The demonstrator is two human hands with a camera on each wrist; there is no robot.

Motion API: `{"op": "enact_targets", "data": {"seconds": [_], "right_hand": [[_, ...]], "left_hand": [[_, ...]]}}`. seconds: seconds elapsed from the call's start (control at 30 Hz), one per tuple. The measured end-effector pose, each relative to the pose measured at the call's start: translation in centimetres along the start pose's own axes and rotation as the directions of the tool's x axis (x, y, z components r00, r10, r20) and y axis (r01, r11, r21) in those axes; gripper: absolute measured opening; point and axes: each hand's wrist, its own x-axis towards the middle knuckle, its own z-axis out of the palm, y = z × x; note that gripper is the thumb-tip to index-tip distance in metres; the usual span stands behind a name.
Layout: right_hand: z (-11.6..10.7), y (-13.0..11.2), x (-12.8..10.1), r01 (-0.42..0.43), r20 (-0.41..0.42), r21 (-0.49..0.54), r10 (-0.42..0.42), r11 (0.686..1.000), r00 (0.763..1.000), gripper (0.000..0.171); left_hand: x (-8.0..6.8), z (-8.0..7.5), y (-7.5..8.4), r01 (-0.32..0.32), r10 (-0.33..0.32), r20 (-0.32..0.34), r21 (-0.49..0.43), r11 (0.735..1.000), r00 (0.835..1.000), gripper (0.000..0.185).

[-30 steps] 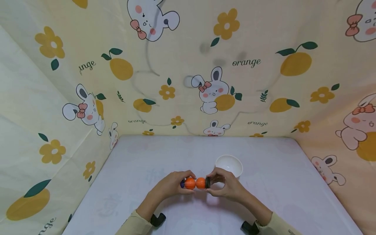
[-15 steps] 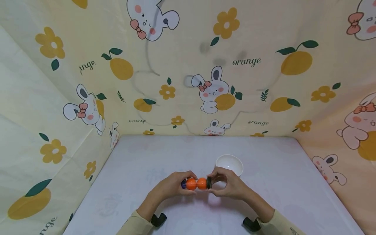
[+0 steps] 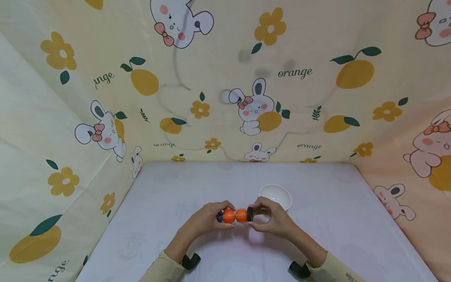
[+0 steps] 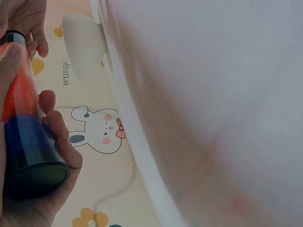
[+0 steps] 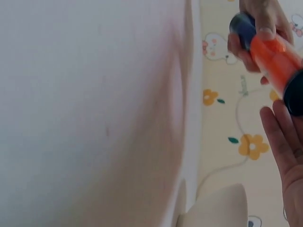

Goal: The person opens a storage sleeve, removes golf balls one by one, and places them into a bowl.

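An hourglass [image 3: 229,216] with two orange bulbs, a narrow neck and dark end caps lies level between my hands, above the table. My left hand [image 3: 206,219] grips its left end, where dark blue shows beside the orange. At the other end, my right hand [image 3: 276,219] pinches the black cap between thumb and fingers. In the left wrist view the hourglass [image 4: 21,99] is cut by the frame's edge, with the left fingers wrapped along its side. The right wrist view shows the black cap [image 5: 296,92] close to the right fingers [image 5: 279,137].
A white bowl [image 3: 276,192] stands on the white-covered table [image 3: 197,184], just behind my right hand. Rabbit-and-orange printed cloth [image 3: 211,78] walls in the back and both sides. Black camera pieces [image 3: 191,261] sit at the wrists, by the beige sleeves.
Both hands and the hourglass have shifted slightly up and away in the head view. Each hand keeps its hold on its end, and the bowl stays in place.
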Motion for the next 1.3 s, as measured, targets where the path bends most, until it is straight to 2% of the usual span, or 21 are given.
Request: {"op": "enact_targets", "data": {"seconds": [0.5, 0.7, 0.77, 1.07, 1.2, 1.3], "right_hand": [[-0.5, 0.6, -0.5, -0.001, 0.02, 0.132, -0.001, 0.991, 1.0, 0.043], [-1.1, 0.7, -0.7, 0.004, 0.02, 0.207, -0.008, 0.978, 1.0, 0.046], [-1.3, 0.7, -0.7, 0.006, 0.018, 0.196, -0.009, 0.981, 1.0, 0.047], [-1.5, 0.3, -1.6, -0.108, 0.027, 0.039, 0.107, 0.993, 0.994, 0.051], [-1.6, 0.2, -2.2, -0.188, 0.054, 0.023, 0.186, 0.982, 0.981, 0.052], [-1.7, 0.2, -2.6, -0.27, 0.088, 0.04, 0.266, 0.962, 0.96, 0.052]], "left_hand": [[0.0, 0.2, -0.1, -0.065, 0.065, -0.004, -0.053, 0.997, 0.998, 0.045], [0.1, 0.3, -0.4, -0.094, 0.09, -0.044, -0.093, 0.991, 0.995, 0.043], [0.2, 0.3, -0.5, -0.098, 0.094, -0.053, -0.091, 0.991, 0.994, 0.044], [0.2, 0.0, -0.5, -0.089, 0.083, -0.073, -0.082, 0.993, 0.994, 0.043], [0.0, -0.3, -0.4, -0.072, 0.065, -0.074, -0.091, 0.993, 0.995, 0.042], [0.0, -0.4, -0.2, -0.061, 0.054, -0.066, -0.097, 0.993, 0.996, 0.041]]}}
